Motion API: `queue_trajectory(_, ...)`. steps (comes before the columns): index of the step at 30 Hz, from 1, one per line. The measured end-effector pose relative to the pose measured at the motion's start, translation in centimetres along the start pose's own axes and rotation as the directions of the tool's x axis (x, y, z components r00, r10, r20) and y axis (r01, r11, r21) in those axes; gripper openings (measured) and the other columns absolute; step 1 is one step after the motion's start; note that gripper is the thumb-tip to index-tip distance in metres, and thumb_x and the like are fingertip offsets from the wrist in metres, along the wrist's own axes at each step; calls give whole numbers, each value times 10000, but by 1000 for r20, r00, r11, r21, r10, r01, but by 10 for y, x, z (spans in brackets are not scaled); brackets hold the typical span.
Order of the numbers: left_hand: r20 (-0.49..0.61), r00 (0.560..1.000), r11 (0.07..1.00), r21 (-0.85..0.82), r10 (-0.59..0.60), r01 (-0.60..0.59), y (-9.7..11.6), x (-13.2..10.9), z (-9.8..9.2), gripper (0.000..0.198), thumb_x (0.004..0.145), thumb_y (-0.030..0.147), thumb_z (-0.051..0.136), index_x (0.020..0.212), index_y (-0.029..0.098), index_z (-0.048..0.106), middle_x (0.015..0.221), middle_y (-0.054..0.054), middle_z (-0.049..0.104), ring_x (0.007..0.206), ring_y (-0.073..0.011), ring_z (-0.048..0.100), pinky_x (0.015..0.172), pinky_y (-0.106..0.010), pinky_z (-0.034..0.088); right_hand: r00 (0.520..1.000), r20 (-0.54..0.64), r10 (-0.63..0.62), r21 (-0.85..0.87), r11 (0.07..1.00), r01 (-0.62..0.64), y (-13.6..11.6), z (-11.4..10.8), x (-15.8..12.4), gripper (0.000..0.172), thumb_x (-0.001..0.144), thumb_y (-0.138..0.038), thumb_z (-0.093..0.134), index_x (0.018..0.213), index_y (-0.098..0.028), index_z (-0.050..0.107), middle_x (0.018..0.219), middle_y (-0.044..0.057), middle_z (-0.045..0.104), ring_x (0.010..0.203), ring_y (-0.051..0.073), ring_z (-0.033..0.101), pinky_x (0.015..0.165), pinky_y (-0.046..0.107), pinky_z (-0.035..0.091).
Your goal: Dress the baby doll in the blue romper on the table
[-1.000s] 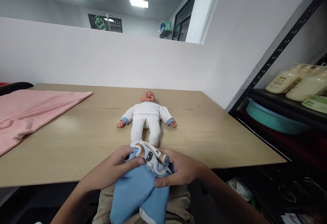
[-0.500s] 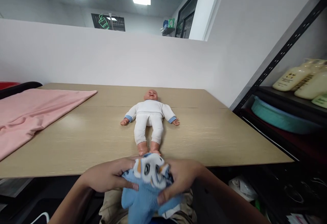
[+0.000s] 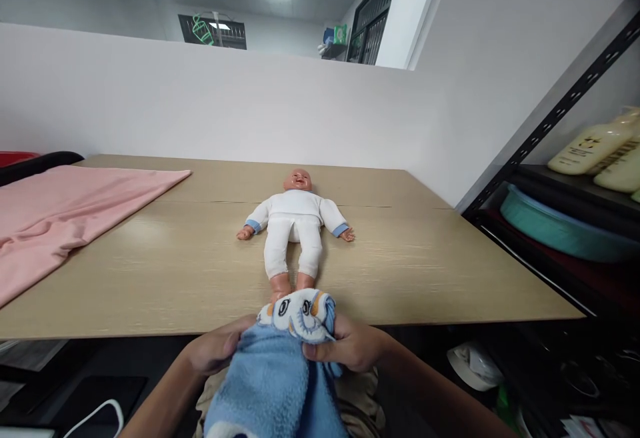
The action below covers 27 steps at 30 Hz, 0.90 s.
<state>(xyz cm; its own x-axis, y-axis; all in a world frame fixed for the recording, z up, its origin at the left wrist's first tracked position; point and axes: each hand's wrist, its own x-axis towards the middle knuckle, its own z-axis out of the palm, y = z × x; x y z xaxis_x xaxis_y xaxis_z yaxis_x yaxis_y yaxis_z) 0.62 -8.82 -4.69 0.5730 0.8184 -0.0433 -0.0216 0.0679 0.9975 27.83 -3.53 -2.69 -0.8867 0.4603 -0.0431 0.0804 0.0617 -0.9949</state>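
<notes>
Both of my hands hold a fluffy blue garment (image 3: 273, 371) in front of my lap, at the table's near edge. Its white top has a stitched cartoon animal face with orange patches; the blue part hangs down in folds. My left hand (image 3: 220, 345) grips the left side, with its fingers mostly hidden behind the fabric. On the right side, my right hand (image 3: 350, 341) pinches it just under the face, thumb in front. Just beyond, a baby doll (image 3: 294, 225) in a white outfit with blue cuffs lies on its back, feet towards me. The garment's top edge overlaps the view of its feet.
A pink cloth (image 3: 90, 205) is spread over the left of the wooden table (image 3: 415, 265). A low white wall (image 3: 240, 105) stands behind. On the right, a dark shelf holds cream-coloured bottles (image 3: 590, 148) and a teal basin (image 3: 565, 228).
The garment has been straightened from a bunched state, so its blue part hangs longer and its face shows more fully. My hands stay on its sides. The doll has not moved.
</notes>
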Motion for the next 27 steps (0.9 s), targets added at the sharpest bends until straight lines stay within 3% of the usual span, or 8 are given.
queue_trajectory(4,157,987,985,-172,28,0,-2,4,5,952,612,840,873,1228,119,793,1103,-184,810,1163,-420,739,1006,-477,593,997,73,10,65,998,-15,-6,-6,1,789,885,-660,819,1513,-223,625,1560,120,633,1523,311,511,1339,481,289)
queue_trajectory(8,24,999,980,-194,-49,53,-6,-1,5,763,805,741,817,1275,141,786,1190,-171,812,1229,-382,713,1125,-509,516,967,254,-9,106,994,-18,-7,-11,4,1062,542,-516,1072,1472,-210,662,1392,104,742,1406,332,629,1232,421,458)
queue_trajectory(12,-23,995,942,-324,-93,81,-10,-5,15,690,840,659,835,1322,169,771,1204,-152,810,1185,-351,729,1119,-488,511,967,250,55,238,964,-116,15,-6,4,1042,465,-541,1084,1379,-205,715,1303,97,780,1318,317,689,1176,405,505)
queue_trajectory(17,-170,966,923,-366,-193,120,-12,-16,31,662,844,667,833,1269,162,784,1141,-128,811,1060,-295,732,1017,-405,552,983,137,118,316,936,-157,35,-4,-5,749,673,-649,968,1202,-152,783,1151,96,804,1211,292,728,1171,440,503)
queue_trajectory(20,-207,956,932,-340,-207,128,-11,-22,36,783,749,742,870,1265,163,762,1099,-118,804,1063,-318,727,999,-422,564,982,115,152,323,929,-181,24,0,-7,622,763,-663,900,1084,-142,793,994,73,795,1011,259,764,1047,419,580)
queue_trajectory(22,-232,962,966,-242,-147,89,-8,-20,37,828,692,680,935,1312,174,726,1157,-118,796,1142,-351,711,1038,-443,556,991,85,105,305,944,-127,10,6,-3,629,768,-631,907,1152,-152,769,1005,69,798,994,255,766,1000,407,602)
queue_trajectory(25,-412,908,997,-9,-77,80,-2,-7,36,648,785,526,894,1307,191,706,1227,-107,791,1201,-348,696,1069,-429,536,990,-142,-2,138,990,21,-9,18,7,754,780,-460,936,1432,-216,648,1339,101,765,1268,281,709,1124,425,551)
queue_trajectory(27,-544,839,987,125,-16,99,2,3,33,457,875,494,783,1206,186,715,1160,-96,801,1148,-329,713,1039,-410,538,927,-372,-45,-95,995,11,-18,24,15,653,860,-352,856,1461,-239,627,1455,111,720,1362,286,664,1180,434,508)
